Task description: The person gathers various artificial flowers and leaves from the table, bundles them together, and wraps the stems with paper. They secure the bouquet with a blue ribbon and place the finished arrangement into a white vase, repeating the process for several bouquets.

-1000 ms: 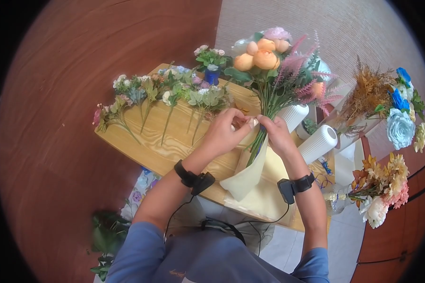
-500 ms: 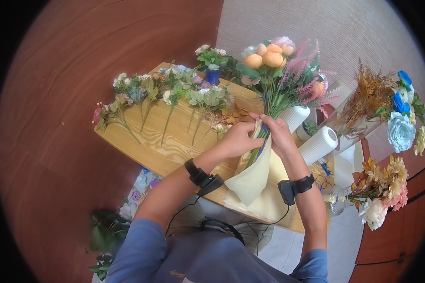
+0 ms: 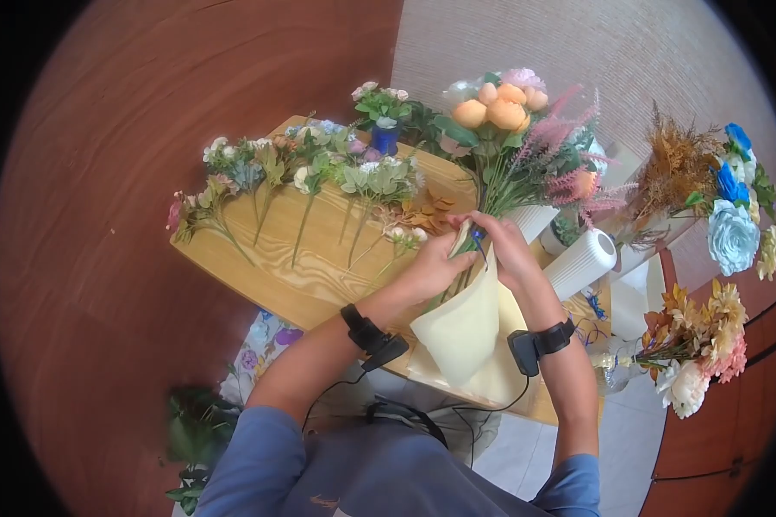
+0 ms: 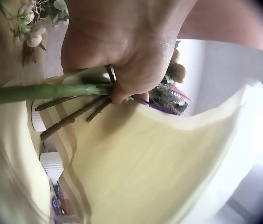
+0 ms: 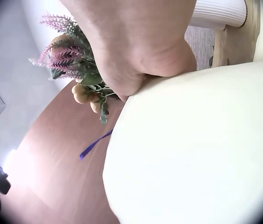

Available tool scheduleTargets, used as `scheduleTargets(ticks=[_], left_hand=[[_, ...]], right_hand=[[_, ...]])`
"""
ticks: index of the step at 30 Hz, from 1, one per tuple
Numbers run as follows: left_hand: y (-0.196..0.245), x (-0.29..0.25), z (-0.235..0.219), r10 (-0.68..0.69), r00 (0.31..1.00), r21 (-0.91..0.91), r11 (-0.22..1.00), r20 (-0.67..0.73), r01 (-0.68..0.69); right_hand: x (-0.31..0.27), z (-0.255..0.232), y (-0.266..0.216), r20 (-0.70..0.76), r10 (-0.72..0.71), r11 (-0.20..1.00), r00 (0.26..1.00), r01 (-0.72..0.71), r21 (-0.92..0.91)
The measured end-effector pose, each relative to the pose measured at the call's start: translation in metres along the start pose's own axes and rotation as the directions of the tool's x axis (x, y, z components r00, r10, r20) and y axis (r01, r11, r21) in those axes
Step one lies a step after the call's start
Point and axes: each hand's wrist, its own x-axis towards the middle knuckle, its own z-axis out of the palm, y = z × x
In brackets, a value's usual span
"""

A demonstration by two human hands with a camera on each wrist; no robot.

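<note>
A bouquet [image 3: 503, 114] of orange, pink and pale flowers leans away from the person, its stems running down between both hands. My left hand [image 3: 438, 269] grips the stems from the left. In the left wrist view a thick green stem [image 4: 38, 92] and several brown ones stick out below its palm. From the right, my right hand [image 3: 510, 252] holds the bundle with cream wrapping paper [image 3: 461, 332] under its fingers. That paper flares below the hands. Between them shows a thin blue-purple ribbon [image 3: 478, 240], its loose end [image 5: 94, 145] hanging out in the right wrist view.
Several flower sprigs [image 3: 309, 183] lie across the wooden table [image 3: 241, 277]. A blue pot [image 3: 384, 140] with small roses stands at its back corner. White ribbed vases [image 3: 582, 261] lie right of the hands; beyond are more flowers [image 3: 733, 226] and a glass vase [image 3: 614, 369].
My left hand has shifted right and down, from pinching at the tie point to gripping the stems. The flower heads moved slightly down and right, and the paper now covers more of the stems.
</note>
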Motion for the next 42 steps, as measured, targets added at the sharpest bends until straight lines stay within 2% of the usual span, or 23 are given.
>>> scheduleTargets(ticks=[2, 4, 5, 7, 9, 13, 15, 16, 18, 19, 20, 22, 24, 25, 27, 29, 30, 32, 33, 36, 39, 40, 42], left_hand=[[0.011, -0.004, 0.003, 0.014, 1.0, 0.07, 0.997, -0.014, -0.013], [0.018, -0.007, 0.005, -0.07, 0.996, -0.151, 0.986, 0.049, 0.076], [0.014, -0.007, 0.002, -0.067, 0.997, -0.151, 0.986, 0.048, 0.074], [0.002, -0.006, -0.004, -0.045, 0.98, -0.316, 0.943, 0.195, 0.106], [-0.004, -0.016, -0.014, -0.02, 0.962, -0.532, 0.83, 0.271, 0.167], [-0.001, -0.036, -0.032, -0.009, 0.975, -0.807, 0.559, 0.224, 0.191], [-0.001, -0.04, -0.036, -0.016, 0.982, -0.863, 0.475, 0.188, 0.173], [-0.001, -0.04, -0.036, -0.021, 0.985, -0.875, 0.456, 0.173, 0.163], [-0.003, -0.04, -0.035, -0.038, 0.989, -0.899, 0.413, 0.144, 0.147], [-0.004, -0.039, -0.034, -0.041, 0.991, -0.905, 0.405, 0.128, 0.133], [-0.003, -0.04, -0.034, -0.046, 0.992, -0.91, 0.397, 0.116, 0.124], [-0.002, -0.039, -0.034, -0.048, 0.994, -0.92, 0.377, 0.099, 0.11], [-0.002, -0.041, -0.036, -0.023, 0.993, -0.933, 0.341, 0.113, 0.114], [-0.003, -0.041, -0.038, -0.007, 0.991, -0.94, 0.314, 0.135, 0.131], [-0.008, -0.042, -0.04, 0.027, 0.984, -0.952, 0.257, 0.178, 0.165], [-0.015, -0.044, -0.041, 0.069, 0.972, -0.964, 0.159, 0.225, 0.212], [-0.015, -0.044, -0.041, 0.07, 0.972, -0.964, 0.158, 0.226, 0.213], [-0.014, -0.04, -0.044, 0.045, 0.982, -0.915, 0.373, 0.184, 0.154], [-0.005, -0.041, -0.044, 0.047, 0.983, -0.916, 0.373, 0.179, 0.149], [0.015, -0.043, -0.042, -0.073, 0.983, -0.914, 0.361, 0.169, 0.184], [0.018, -0.043, -0.041, -0.073, 0.983, -0.885, 0.427, 0.168, 0.183], [0.019, -0.043, -0.039, -0.056, 0.993, -0.836, 0.535, 0.104, 0.118], [0.018, -0.039, -0.037, -0.03, 0.999, -0.772, 0.634, 0.042, 0.052]], right_hand=[[0.002, -0.001, 0.001, 0.012, 0.012, 0.999, 1.0, -0.013, 0.029], [0.004, -0.004, 0.002, 0.025, 0.024, 0.998, 0.999, -0.026, 0.056], [0.006, -0.007, 0.003, 0.069, 0.053, 0.994, 0.996, -0.06, 0.091], [0.006, -0.011, 0.0, 0.115, 0.077, 0.988, 0.99, -0.091, 0.122], [0.003, -0.014, -0.004, 0.319, 0.059, 0.925, 0.946, -0.172, 0.339], [-0.005, -0.019, 0.002, 0.427, -0.027, 0.86, 0.904, -0.197, 0.471], [-0.005, -0.016, 0.01, 0.383, -0.135, 0.979, 0.914, 0.062, 0.196], [-0.005, -0.013, 0.013, 0.383, -0.136, 0.978, 0.914, 0.062, 0.198], [-0.006, -0.007, 0.017, 0.312, -0.219, 0.974, 0.924, 0.227, 0.01], [-0.007, -0.005, 0.015, 0.309, -0.222, 0.973, 0.925, 0.23, 0.011], [-0.008, -0.003, 0.012, 0.194, -0.159, 0.964, 0.968, 0.195, -0.183], [-0.008, 0.004, 0.01, 0.07, -0.116, 0.921, 0.991, 0.134, -0.366], [-0.008, 0.014, 0.014, 0.111, -0.37, 0.87, 0.922, 0.386, -0.308], [-0.008, 0.017, 0.014, 0.108, -0.37, 0.87, 0.923, 0.385, -0.308], [-0.006, 0.021, 0.012, 0.02, -0.415, 0.803, 0.91, 0.376, -0.463], [-0.004, 0.022, 0.01, 0.001, -0.397, 0.803, 0.918, 0.348, -0.484], [-0.003, 0.022, 0.009, -0.012, -0.379, 0.801, 0.925, 0.321, -0.505], [-0.004, 0.022, 0.009, 0.002, -0.386, 0.809, 0.923, 0.339, -0.48], [-0.005, 0.022, 0.009, 0.012, -0.39, 0.82, 0.921, 0.353, -0.451], [-0.007, 0.018, 0.007, 0.007, -0.356, 0.829, 0.934, 0.319, -0.459], [-0.018, 0.021, -0.01, 0.109, -0.266, 0.864, 0.958, 0.287, -0.414], [-0.016, 0.021, -0.008, 0.109, -0.266, 0.864, 0.958, 0.287, -0.414], [-0.014, 0.024, -0.005, 0.19, -0.376, 0.818, 0.907, 0.421, -0.392]])
